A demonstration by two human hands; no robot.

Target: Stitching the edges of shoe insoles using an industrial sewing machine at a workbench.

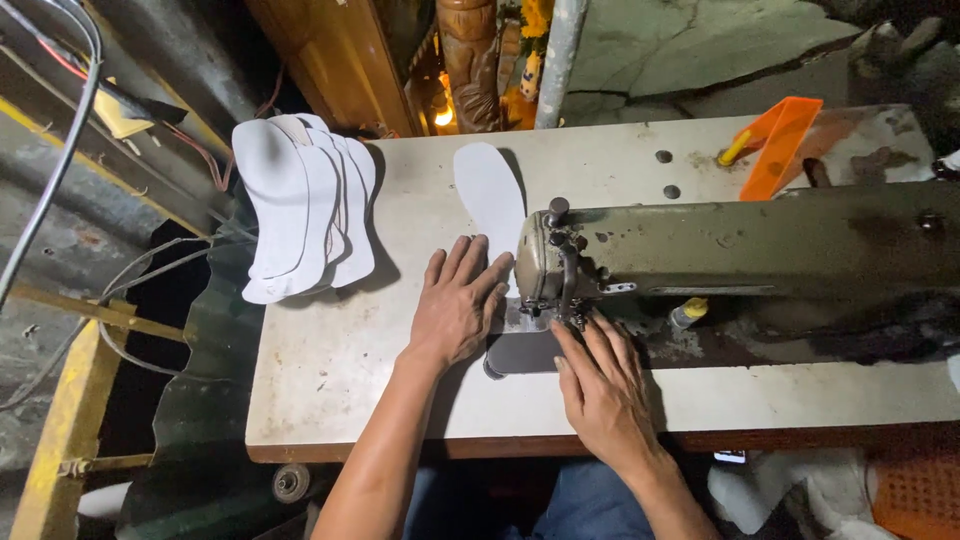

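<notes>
a: what does the work sit on?

b: a worn, stained off-white desk [330,370] with a chipped wooden front edge. an old olive-green metal sewing machine [740,245] lies across its 3 o'clock half, its needle head near the centre.

a: and the hands?

b: the left hand [458,305] lies flat, fingers spread, pressing a white sole-shaped insole piece [488,185] that runs toward 12 o'clock from the needle. the right hand [600,385] is open too, fingertips beside the presser foot, resting on the dark grey end of the piece [520,352] at about 6 o'clock of the needle. neither hand grips anything.

a: anything else on the desk?

b: a fanned stack of white sole-shaped cut-outs [300,205] overhangs the 10 o'clock corner. an orange plastic tray-like piece [780,145] lies at 1 o'clock, well apart from the hands. a small yellow-capped bottle [688,312] stands under the machine's arm.

a: the room?

b: dim. cracked grey concrete wall [690,45] at 12 o'clock, a carved wooden post [470,60] with a small warm light beside it, loose cables [60,120] and a yellow-painted metal frame [60,430] at 9 o'clock.
</notes>
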